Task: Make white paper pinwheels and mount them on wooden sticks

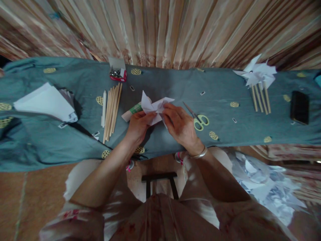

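Observation:
Between my two hands, over the middle of the cloth, is a white paper pinwheel head (153, 107) with folded, pointed blades. My left hand (139, 126) is closed on its left side, thumb lying near the centre. The fingers of my right hand (181, 126) pinch its right side, and a bracelet circles that wrist. Partly hidden behind the paper, a green and cream tube-like object (132, 111) lies on the cloth. Just right of my right hand rest scissors (199, 121) with pale green handles.
Wooden sticks (112, 112) and a white stick (104, 108) lie at left, below an open box of metal pins (117, 74). Stacked white paper (47, 102) is farther left. Finished pinwheels (259, 75) and a black phone (299, 107) lie right. A bag of paper scraps (268, 184) sits below.

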A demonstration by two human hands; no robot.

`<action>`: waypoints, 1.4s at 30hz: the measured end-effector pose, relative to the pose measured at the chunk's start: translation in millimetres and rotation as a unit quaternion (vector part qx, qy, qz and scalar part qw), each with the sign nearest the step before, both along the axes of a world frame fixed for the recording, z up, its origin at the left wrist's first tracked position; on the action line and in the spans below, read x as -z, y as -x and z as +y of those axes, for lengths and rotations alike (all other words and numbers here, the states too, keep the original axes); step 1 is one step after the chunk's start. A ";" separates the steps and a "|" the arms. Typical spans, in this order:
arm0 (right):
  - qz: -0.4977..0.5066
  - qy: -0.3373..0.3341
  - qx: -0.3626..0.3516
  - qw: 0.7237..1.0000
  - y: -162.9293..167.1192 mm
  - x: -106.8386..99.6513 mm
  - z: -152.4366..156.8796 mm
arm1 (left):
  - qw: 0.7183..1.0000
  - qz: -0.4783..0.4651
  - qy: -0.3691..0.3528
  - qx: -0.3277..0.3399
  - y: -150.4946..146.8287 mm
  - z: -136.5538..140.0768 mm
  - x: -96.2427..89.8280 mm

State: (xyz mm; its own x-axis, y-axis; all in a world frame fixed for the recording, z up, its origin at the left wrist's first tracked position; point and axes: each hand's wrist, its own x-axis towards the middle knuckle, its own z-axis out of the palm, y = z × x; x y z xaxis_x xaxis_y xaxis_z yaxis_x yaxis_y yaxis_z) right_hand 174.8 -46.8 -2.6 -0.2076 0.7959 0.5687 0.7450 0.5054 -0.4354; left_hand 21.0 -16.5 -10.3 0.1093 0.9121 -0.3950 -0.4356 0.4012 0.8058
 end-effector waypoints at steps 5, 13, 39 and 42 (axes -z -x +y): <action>-0.002 0.000 0.007 1.000 -0.1 0.6 1.0 | 1.000 0.007 -0.016 -0.002 -0.4 -0.8 -0.3; 0.032 0.024 0.008 0.999 0.5 1.3 2.3 | 1.000 0.021 -0.023 -0.006 -2.3 -2.1 -3.8; 0.082 0.100 0.020 0.991 -1.7 -1.9 3.8 | 0.994 0.097 -0.051 -0.010 -5.3 -5.9 -2.2; 0.082 0.097 0.020 0.992 -1.8 -1.4 3.9 | 0.994 0.095 -0.062 -0.011 -5.3 -5.9 -1.5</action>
State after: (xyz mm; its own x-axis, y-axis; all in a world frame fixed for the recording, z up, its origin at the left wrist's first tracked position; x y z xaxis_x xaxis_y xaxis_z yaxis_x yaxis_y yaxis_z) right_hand 176.6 -42.9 -1.2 -0.0910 0.8996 0.4272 0.6744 0.3713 -0.6382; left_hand 26.3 -22.5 -8.8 0.0232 0.9562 -0.2917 -0.2791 0.2864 0.9166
